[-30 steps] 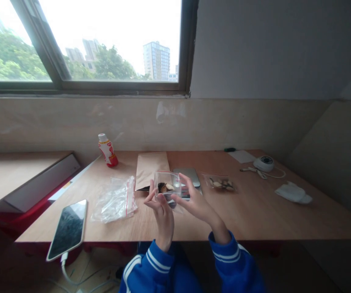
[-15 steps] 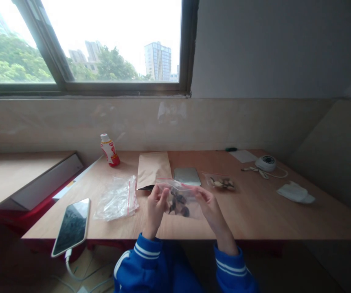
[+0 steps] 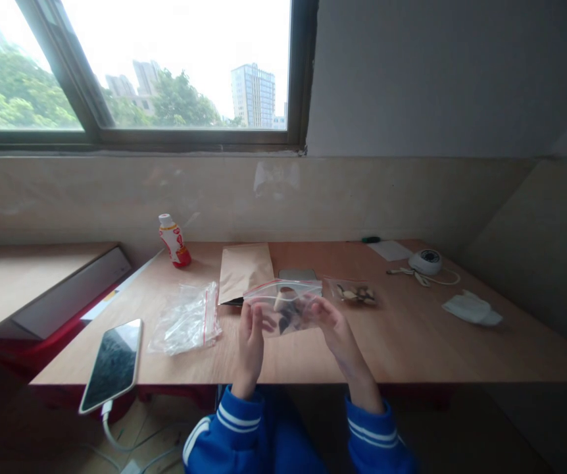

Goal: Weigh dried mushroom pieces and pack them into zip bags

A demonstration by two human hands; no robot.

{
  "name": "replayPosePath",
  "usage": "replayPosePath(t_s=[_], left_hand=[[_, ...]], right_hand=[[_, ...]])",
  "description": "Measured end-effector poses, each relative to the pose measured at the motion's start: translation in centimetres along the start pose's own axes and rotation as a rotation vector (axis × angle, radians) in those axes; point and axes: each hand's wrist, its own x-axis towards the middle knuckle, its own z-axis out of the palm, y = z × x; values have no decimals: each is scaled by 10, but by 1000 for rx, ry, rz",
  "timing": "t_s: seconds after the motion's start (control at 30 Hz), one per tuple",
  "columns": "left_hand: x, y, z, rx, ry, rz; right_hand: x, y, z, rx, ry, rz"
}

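Above the surface [image 3: 412, 352], toward the middle of its near edge, a clear zip bag [image 3: 299, 315] is held up between two bare hands. The left hand [image 3: 252, 329] is closed on the bag's left side, some fingers showing through the plastic, and the right hand [image 3: 331, 324] pinches its right side. Dark and pale pieces lie inside the bag; they are probably dried slices, though blur and glare keep this from being certain. Just behind the bag, partly covered by it, is a flat grey device [image 3: 297, 274], and a brown paper pouch [image 3: 246, 271] lies to its left, toward the far edge. A second filled bag [image 3: 356, 293] rests to the right of the grey device. Left of the hands lies a pile of clear bags [image 3: 187, 320]. A phone [image 3: 112, 365] overhangs the near left corner, its white cable [image 3: 108, 424] hanging down. A red and white bottle [image 3: 175, 241] stands at the far left corner. Near the right edge are a white round device [image 3: 425, 262] and a crumpled white item [image 3: 471, 309].
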Motion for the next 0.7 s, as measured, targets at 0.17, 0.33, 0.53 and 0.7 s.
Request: replayPosePath(t_s=[0.17,0.33,0.53,0.7], left_hand=[[-7,0,10,-41,-201,20],[-8,7,16,61,-86,46],[-7,18,16,117,51,81],[-10,26,16,204,200,190]], right_hand=[[-2,-7,-1,-48,265,-123],[-6,-10,5,-75,75,-158],[-6,-7,8,-222,-55,-105],[-9,-11,12,-241,191,-208]])
